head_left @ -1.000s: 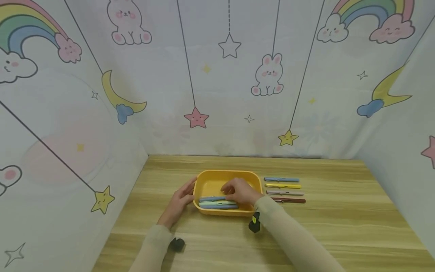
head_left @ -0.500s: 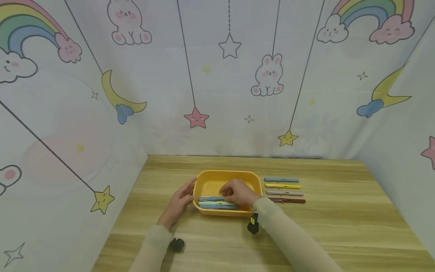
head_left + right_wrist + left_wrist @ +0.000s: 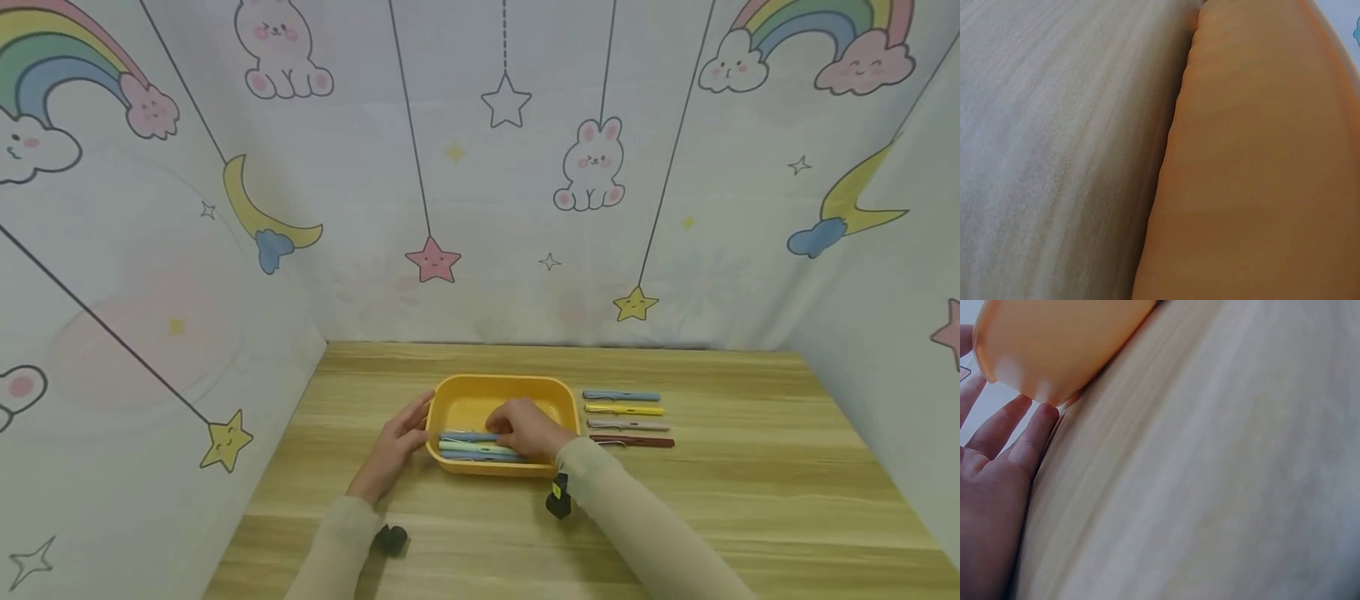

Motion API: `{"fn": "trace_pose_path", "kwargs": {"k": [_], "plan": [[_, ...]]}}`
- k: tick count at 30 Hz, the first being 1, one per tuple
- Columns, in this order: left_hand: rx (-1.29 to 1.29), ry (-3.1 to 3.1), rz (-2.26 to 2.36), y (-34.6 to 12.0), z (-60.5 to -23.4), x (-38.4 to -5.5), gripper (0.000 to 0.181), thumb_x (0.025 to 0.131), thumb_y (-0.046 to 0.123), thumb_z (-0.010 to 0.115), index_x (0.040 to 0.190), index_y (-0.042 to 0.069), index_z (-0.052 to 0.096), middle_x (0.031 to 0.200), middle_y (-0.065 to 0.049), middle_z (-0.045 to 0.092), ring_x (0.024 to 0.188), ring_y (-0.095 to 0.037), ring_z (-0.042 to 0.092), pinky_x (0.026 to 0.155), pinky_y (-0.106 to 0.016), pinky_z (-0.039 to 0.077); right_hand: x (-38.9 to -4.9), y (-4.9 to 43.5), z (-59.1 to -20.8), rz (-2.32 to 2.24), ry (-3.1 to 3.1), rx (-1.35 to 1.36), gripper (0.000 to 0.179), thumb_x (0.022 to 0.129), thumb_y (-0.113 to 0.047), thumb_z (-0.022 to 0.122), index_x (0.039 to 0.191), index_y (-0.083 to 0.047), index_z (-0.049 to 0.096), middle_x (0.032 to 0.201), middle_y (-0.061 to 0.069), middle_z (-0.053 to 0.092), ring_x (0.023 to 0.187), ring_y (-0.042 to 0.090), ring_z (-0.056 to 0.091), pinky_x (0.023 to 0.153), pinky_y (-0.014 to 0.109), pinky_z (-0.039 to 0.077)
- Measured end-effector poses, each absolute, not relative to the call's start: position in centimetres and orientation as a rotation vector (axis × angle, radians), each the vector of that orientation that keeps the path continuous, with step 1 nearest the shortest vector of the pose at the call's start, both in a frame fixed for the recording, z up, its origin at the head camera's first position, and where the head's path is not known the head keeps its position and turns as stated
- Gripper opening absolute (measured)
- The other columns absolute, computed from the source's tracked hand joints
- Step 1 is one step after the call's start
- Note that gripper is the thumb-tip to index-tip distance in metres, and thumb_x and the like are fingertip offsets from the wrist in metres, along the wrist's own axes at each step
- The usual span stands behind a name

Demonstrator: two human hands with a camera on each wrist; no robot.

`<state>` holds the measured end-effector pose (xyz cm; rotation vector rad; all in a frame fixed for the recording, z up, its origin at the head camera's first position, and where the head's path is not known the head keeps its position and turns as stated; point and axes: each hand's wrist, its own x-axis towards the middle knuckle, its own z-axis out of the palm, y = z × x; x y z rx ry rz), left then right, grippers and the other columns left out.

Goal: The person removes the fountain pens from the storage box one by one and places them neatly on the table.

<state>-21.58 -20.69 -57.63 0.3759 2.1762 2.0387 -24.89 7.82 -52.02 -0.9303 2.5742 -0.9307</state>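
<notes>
In the head view a yellow plastic box (image 3: 502, 471) stands on the table. My left hand (image 3: 390, 450) rests against its left side, fingertips on the wall; the left wrist view shows the extended fingers (image 3: 1038, 434) touching the box. My right hand (image 3: 532, 429) reaches inside with curled fingers at the right ends of the pens. A blue pen (image 3: 468, 437), a light green pen (image 3: 472, 447) and another blue pen (image 3: 480, 457) lie there side by side. The fingers pinch a pen, but I cannot tell which one. The right wrist view shows only the box's outer wall (image 3: 1260, 162) and tabletop.
Right of the box lie a blue pen (image 3: 622, 396), a yellow pen (image 3: 625, 410), a grey pen (image 3: 628, 426) and a dark red pen (image 3: 633, 442), roughly parallel. Printed curtains (image 3: 495, 208) enclose the wooden table (image 3: 750, 500) at the back and sides.
Inside the box my right hand has shifted slightly down over the pens. The light green pen now covers more of the front blue pen. My left hand has stayed put.
</notes>
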Motion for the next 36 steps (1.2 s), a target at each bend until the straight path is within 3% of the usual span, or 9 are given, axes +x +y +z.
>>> {"fn": "trace_pose_path", "kwargs": {"k": [19,29,36], "plan": [[0.410,2.144,2.066,-20.7,-57.9,-21.8,0.066,0.100,0.004,0.056,0.163,0.018,0.041,0.165,-0.014,0.042,0.151,-0.034,0.040,0.109,-0.021,0.044,-24.8,8.4,-51.6,-0.928,2.608,-0.895,0.033,0.087,0.010,0.076,0.119,0.002,0.076,0.113,0.013,0.077,0.102,0.027,0.073,0.092,0.044,0.060],[0.423,2.144,2.065,-20.7,-57.9,-21.6,0.066,0.101,0.005,0.056,0.163,0.018,0.040,0.165,-0.014,0.041,0.152,-0.034,0.040,0.109,-0.020,0.044,-24.5,9.1,-51.4,-0.988,2.593,-0.838,0.032,0.090,0.005,0.076,0.121,-0.004,0.078,0.118,0.012,0.077,0.111,0.030,0.073,0.094,0.047,0.059],[0.427,2.135,2.072,-20.8,-57.8,-21.6,0.067,0.101,0.004,0.056,0.164,0.017,0.038,0.165,-0.016,0.041,0.151,-0.037,0.039,0.109,-0.020,0.044,-24.6,9.5,-51.7,-1.065,2.610,-0.833,0.033,0.090,0.005,0.076,0.122,-0.004,0.078,0.116,0.009,0.078,0.108,0.026,0.073,0.091,0.043,0.061]]}}
